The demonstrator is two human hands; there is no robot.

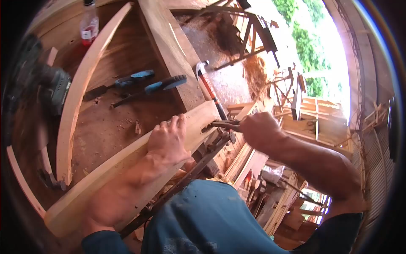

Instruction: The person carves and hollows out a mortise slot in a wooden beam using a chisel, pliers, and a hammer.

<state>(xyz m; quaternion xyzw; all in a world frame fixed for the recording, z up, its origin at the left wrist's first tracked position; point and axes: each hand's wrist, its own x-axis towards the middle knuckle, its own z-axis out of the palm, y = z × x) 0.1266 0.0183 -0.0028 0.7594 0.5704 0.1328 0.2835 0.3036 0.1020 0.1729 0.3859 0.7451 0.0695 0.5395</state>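
A long pale wooden beam (105, 163) lies slantwise in front of me, with a dark slot (206, 128) cut near its far end. My left hand (167, 139) is closed over the beam, its fingers over the upper edge. In a fist, my right hand (261, 130) grips a slim dark tool (226, 124), whose tip is at the slot. The fist hides most of its handle, so its exact kind is unclear. Just beyond the beam's end rests a claw hammer (208, 86) with a red and black handle.
Two chisels with blue-black handles (134, 78) (165, 84) lie on the brown workbench (114, 131). A curved wooden strip (80, 93), a green power tool (55, 89) and a bottle of red liquid (89, 30) are at left. A metal clamp bar (190, 167) runs beside the beam; stacked timber (241, 165) stands right.
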